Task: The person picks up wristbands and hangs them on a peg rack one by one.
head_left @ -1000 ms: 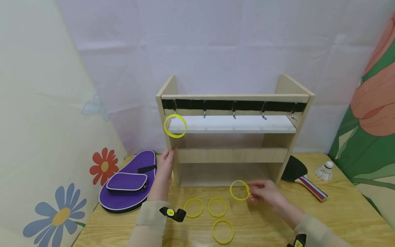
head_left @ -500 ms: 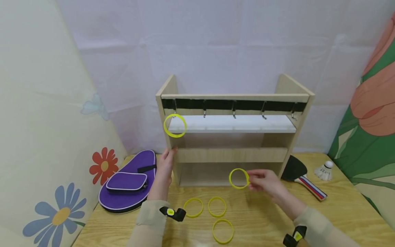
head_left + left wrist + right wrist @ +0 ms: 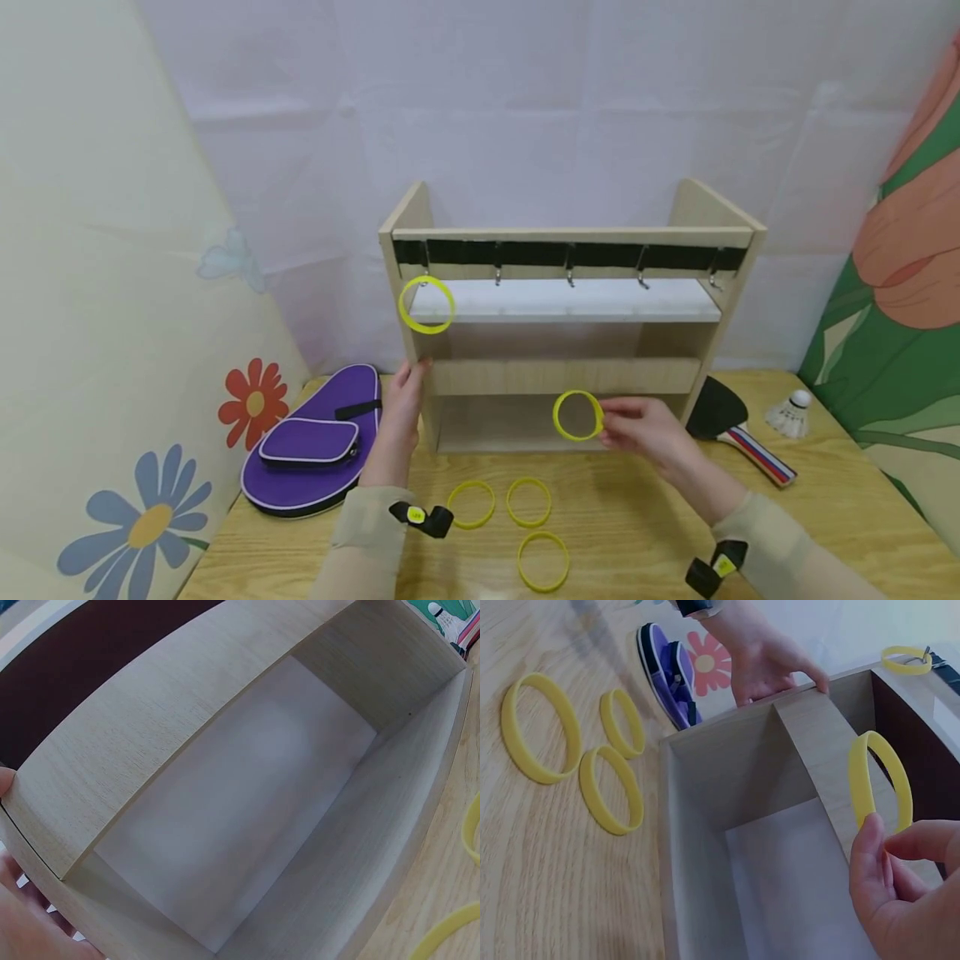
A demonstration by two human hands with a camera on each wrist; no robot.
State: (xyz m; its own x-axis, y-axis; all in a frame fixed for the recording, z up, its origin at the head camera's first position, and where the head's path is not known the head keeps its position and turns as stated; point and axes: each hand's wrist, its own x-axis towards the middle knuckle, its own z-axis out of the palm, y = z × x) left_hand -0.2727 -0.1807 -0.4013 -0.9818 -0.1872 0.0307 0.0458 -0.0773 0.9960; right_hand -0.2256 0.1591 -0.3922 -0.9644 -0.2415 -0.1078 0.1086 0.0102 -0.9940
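Observation:
My right hand (image 3: 648, 433) pinches a yellow silicone wristband (image 3: 556, 417) by its right edge, thumb against fingers. It is held upright in front of the lower compartment of a small wooden shelf (image 3: 562, 377). My left hand (image 3: 401, 408) grips the shelf's left side panel; the thumb shows at the front edge, the fingers lie round the outer side. Another yellow wristband (image 3: 427, 330) hangs from the leftmost metal hook on the black strip (image 3: 532, 254). Three more lie flat on the table before the shelf, among them a front wristband (image 3: 543, 590).
Further hooks, such as the middle hook (image 3: 570, 281), line the strip. Left of the shelf lies a purple racket case (image 3: 300, 487). On the right are a table tennis paddle (image 3: 717, 408) and a shuttlecock (image 3: 789, 417). A white cloth (image 3: 555, 108) hangs behind.
My right hand has lifted the wristband from low over the table to in front of the lower compartment, shifting slightly left. My left hand has stayed on the side panel.

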